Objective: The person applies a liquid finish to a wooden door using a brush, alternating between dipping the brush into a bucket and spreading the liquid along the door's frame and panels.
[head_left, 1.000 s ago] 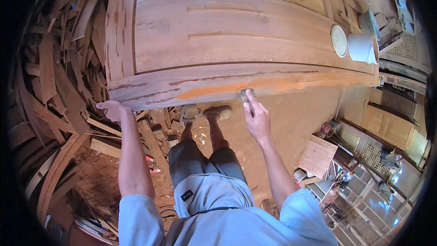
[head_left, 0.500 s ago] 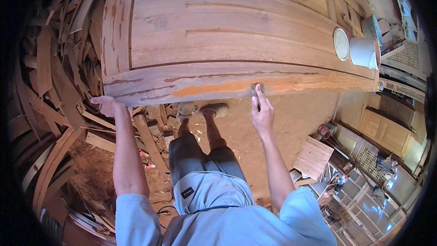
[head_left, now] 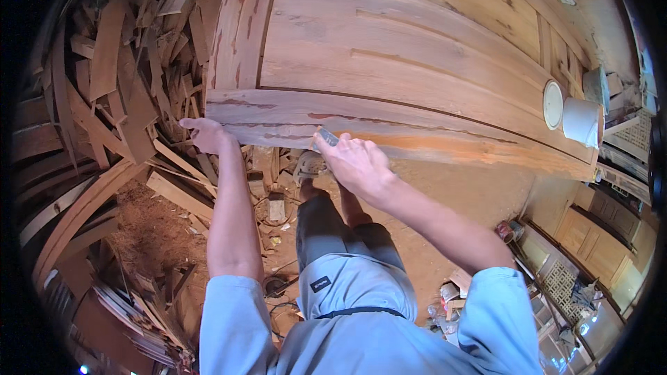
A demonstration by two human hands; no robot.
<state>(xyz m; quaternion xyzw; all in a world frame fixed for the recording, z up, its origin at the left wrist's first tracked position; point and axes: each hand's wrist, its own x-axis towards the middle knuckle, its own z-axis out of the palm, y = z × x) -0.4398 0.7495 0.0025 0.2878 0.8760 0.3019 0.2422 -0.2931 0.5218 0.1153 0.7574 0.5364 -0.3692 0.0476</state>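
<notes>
A large wooden door panel [head_left: 306, 62] lies in front of me, with dark reddish-brown streaks of filler on its frame. Along its near rail runs a smeared orange band of wood filler [head_left: 431, 142]. Pinched in my right hand [head_left: 361, 167] is a small flat grey scraper [head_left: 324, 139], which touches the near rail at the left end of the orange band. Fingers partly hide the scraper. At the panel's near left corner rests my left hand [head_left: 210, 136], its fingers stretched out to the left and holding nothing.
A white tub [head_left: 582, 122] and its round lid [head_left: 553, 105] stand at the panel's right end. Heaped wood offcuts [head_left: 111, 62] fill the left side. Sawdust [head_left: 153, 229] covers the floor there. More panels [head_left: 590, 236] lean at the far right.
My right hand has moved left along the near rail with the scraper, and its forearm now slants across. The view has shifted, so the panel appears farther right. My left hand stays at the corner.
</notes>
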